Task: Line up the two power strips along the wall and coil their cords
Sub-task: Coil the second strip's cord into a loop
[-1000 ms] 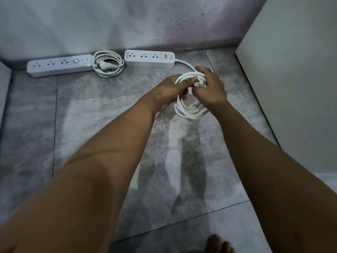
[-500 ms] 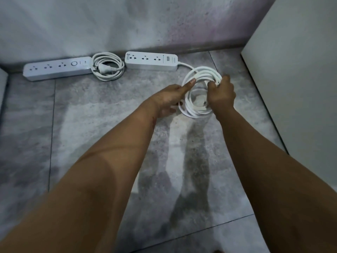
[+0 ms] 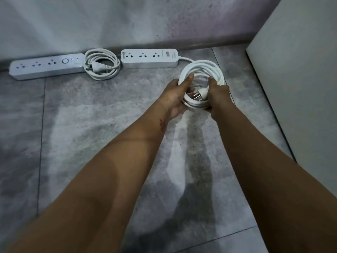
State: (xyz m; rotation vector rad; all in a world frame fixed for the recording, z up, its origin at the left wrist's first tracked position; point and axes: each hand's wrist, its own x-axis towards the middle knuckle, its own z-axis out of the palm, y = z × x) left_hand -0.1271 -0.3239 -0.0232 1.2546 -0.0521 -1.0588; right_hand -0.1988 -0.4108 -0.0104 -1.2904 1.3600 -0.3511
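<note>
Along the wall [image 3: 127, 24], left to right: left strip [image 3: 46, 67], its coil [image 3: 102, 64], right strip [image 3: 149, 58]. Just out from the wall, right coil [image 3: 202, 70] is gripped by left hand [image 3: 176, 95] and right hand [image 3: 218, 94], fingers curled round it, plug [image 3: 199, 94] inside

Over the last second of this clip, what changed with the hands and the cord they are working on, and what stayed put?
The bunched white cord coil has opened into a wider ring. The left hand and right hand moved apart to opposite sides, still gripping it, and its plug now shows inside. Unchanged: the right white power strip, left white power strip and finished coil by the wall.
</note>
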